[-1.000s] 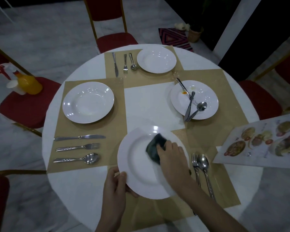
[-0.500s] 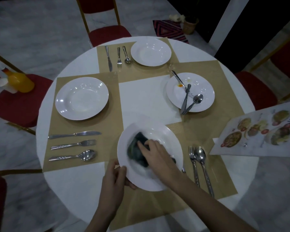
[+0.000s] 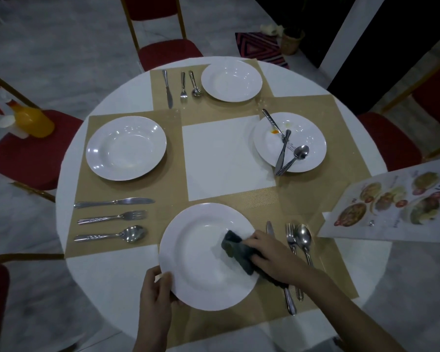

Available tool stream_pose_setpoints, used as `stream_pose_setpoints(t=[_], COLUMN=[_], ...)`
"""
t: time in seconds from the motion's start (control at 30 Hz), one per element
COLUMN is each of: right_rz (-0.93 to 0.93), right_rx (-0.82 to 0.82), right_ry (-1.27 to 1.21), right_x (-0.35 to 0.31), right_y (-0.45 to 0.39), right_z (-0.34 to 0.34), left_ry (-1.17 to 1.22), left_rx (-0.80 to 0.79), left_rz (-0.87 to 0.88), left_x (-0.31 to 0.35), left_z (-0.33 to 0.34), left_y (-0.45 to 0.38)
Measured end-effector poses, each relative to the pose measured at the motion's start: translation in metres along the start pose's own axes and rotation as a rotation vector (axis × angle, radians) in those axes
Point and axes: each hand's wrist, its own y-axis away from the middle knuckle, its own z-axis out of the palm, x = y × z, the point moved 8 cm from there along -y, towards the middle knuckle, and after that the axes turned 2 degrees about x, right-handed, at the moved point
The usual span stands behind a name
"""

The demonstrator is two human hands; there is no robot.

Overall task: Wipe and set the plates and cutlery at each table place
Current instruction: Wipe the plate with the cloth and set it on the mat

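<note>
Now we are wiping the near plate (image 3: 201,260): our left hand (image 3: 155,295) pinches its near-left rim, our right hand (image 3: 272,257) grips the dark cloth (image 3: 235,250) pressed on its right side. Next, we judge, the plate goes down flat on the near placemat (image 3: 239,323), beside the cutlery (image 3: 297,245) just to its right. Open mat lies near; the far-right dirty plate (image 3: 310,138) waits.

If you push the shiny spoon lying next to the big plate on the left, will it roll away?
Probably not. The spoon lies flat on the woven placemat, and its wide bowl would likely stop it rolling. It looks like polished metal, so it should stay stiff and might slide or spin a little instead. It may feel slippery to pick up.
</note>
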Motion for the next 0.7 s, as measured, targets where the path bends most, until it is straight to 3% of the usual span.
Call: stream_pose_setpoints(t=[0.1,0.23,0.47,0.6,0.7], right_rz=[0.147,0.377,0.438,0.441,0.41], right_rx=[0.0,0.173,0.391,0.433,0.42], right_ry=[-0.536,-1.033,-1.335,-1.37,-1.35], right_x=[0.005,0.025,0.043,0.048,0.047], right_y=[0.029,0.058,0.071,0.075,0.075], right_z=[-0.01,-0.008,0.007,0.013,0.011], left_ry=[0.021,0.109,0.055,-0.14,-0.399], left_rx=[-0.011,-0.022,-0.046,-0.125,-0.026], left_rz=[-0.054,-0.12,-0.096,-0.047,0.064], left_x=[-0.015,-0.028,-0.027,-0.025,-0.02], left_z=[0.0,0.007,0.016,0.021,0.013], left_y=[-0.001,0.002,0.004,0.004,0.004])
